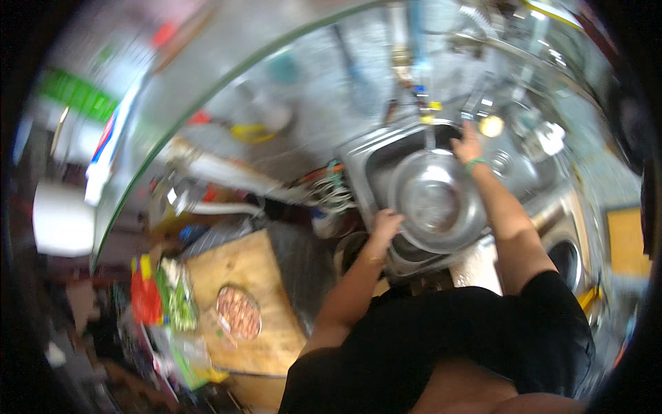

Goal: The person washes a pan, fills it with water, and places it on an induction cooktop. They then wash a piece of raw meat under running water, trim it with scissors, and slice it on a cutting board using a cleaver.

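Observation:
A round metal bowl (405, 185) sits in the left basin of the steel sink (358, 165). A thin stream of water runs down into it from the tap (424, 110) above. My left hand (387, 226) grips the bowl's near left rim, fingers curled over the edge. Beyond the bowl's far right side, my right hand (469, 146) reaches past the divider between the basins, a green band on its wrist. Its fingertips meet a shiny metal piece (476, 103), too blurred to name, and whether they close on it is unclear.
On the left, a wooden cutting board (283, 338) carries a bowl of chopped pinkish meat (238, 314). Cut greens (178, 293) and a red bag (145, 297) lie beside it. A curved glass edge (207, 103) crosses the upper left. A white container (545, 141) stands in the right basin.

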`<state>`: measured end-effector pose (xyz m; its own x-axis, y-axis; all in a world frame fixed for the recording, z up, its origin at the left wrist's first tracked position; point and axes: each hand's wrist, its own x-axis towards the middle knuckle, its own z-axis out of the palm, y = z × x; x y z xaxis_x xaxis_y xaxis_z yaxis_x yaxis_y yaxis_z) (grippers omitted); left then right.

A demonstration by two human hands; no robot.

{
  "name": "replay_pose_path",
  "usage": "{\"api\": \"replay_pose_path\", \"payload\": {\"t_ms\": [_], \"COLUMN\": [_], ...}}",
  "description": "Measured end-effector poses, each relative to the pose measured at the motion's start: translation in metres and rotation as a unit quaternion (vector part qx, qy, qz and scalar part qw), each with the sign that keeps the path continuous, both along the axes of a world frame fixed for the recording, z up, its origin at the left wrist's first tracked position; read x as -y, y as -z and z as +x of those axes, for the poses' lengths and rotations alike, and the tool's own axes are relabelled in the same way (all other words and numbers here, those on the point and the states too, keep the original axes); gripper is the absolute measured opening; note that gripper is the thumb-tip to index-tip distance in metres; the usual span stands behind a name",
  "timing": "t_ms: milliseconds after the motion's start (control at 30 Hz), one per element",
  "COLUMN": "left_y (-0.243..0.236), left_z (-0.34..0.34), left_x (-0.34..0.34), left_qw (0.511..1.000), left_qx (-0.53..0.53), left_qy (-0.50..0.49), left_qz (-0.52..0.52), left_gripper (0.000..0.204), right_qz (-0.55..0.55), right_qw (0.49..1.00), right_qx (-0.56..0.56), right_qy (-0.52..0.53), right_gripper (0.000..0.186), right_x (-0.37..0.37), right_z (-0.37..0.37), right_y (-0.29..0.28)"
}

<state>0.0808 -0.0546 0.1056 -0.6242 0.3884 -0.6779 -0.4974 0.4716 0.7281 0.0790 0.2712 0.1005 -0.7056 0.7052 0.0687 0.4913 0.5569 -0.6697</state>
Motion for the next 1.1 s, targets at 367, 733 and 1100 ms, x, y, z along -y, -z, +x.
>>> {"api": "replay_pose_path", "payload": {"t_ms": [367, 733, 1100], "left_y": [0.015, 0.020, 0.001], "left_z": [-0.003, 0.010, 0.022], "left_x": [-0.034, -0.075, -0.095], "left_qw": [0.997, 0.986, 0.990], "left_qx": [-0.028, 0.011, 0.047], "left_qy": [-0.031, -0.058, -0.040], "left_qz": [0.067, 0.153, 0.130], "left_gripper": [0.028, 0.028, 0.040], "right_qz": [0.280, 0.113, 0.155], "right_qw": [0.912, 0.981, 0.984], "right_qx": [0.157, 0.012, 0.071], "right_qy": [-0.254, -0.157, -0.041], "right_gripper": [0.066, 0.048, 0.044], "right_x": [-0.039, -0.095, -0.101], "right_z": [-0.025, 0.109, 0.214], "right_y": [0.023, -0.001, -0.049]}}
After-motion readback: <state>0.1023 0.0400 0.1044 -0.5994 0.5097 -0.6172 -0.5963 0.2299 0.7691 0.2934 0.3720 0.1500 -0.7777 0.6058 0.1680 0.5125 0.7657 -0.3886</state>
